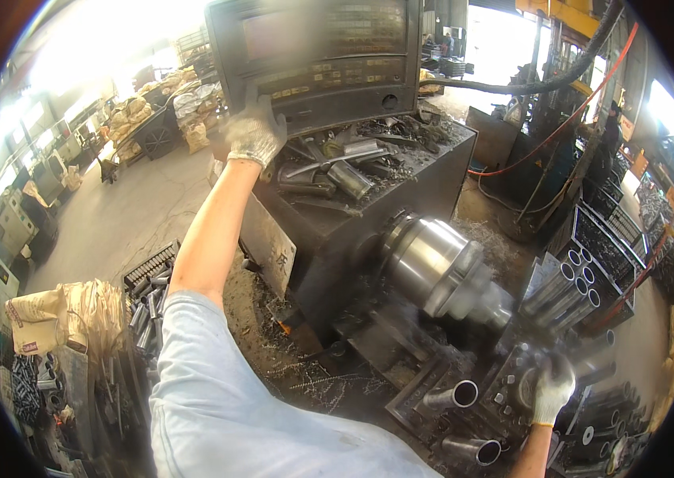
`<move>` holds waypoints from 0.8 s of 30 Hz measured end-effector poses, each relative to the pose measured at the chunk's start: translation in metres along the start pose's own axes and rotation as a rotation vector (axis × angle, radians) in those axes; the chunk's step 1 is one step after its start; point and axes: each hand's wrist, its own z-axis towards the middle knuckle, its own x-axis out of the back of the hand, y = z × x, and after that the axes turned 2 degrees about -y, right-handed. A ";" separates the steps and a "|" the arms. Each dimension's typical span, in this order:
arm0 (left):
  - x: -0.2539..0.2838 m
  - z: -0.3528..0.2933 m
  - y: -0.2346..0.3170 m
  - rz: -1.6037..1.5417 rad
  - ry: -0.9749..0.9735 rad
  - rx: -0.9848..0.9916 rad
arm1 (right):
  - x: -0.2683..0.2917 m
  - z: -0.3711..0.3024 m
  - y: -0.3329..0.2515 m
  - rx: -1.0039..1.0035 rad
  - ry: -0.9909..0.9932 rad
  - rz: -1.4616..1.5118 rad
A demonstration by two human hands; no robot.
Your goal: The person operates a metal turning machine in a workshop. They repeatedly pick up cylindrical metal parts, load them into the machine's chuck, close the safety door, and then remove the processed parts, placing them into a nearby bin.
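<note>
My left hand [255, 134], in a pale knitted work glove, is raised at the lower left corner of a dark machine control panel [337, 76]. Its fingers are stretched out toward the panel's buttons, somewhat blurred. At the lower right, my right hand [553, 392], gloved too, is beside a bolted tool post [505, 390] on the lathe. Blur and the glove hide its fingers, so any grip is unclear. Between the hands is the shiny metal lathe chuck [431, 259], its front end smeared.
Metal tube pieces and shavings [349, 179] lie on the machine housing [424, 171]. Steel tubes [572, 283] stand grouped at right; another tube [452, 395] lies near the tool post. At left are a bin of metal parts [146, 315] and paper sacks [74, 315].
</note>
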 end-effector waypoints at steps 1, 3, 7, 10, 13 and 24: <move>-0.001 0.001 -0.001 0.005 -0.026 0.014 | 0.000 0.000 0.001 0.027 -0.008 -0.005; 0.000 0.004 0.003 0.107 -0.032 0.007 | 0.000 -0.001 0.001 0.043 0.020 0.003; 0.015 0.017 0.031 0.113 -0.171 0.056 | -0.001 -0.002 -0.002 0.057 0.030 0.035; 0.035 0.048 0.078 -0.036 -0.112 -0.082 | -0.001 -0.002 -0.007 0.050 0.035 0.021; 0.056 0.094 0.120 0.025 -0.100 -0.150 | 0.001 -0.002 -0.012 0.050 0.042 0.048; 0.039 0.144 0.139 0.135 -0.254 -0.176 | 0.002 -0.001 -0.012 0.033 0.024 0.053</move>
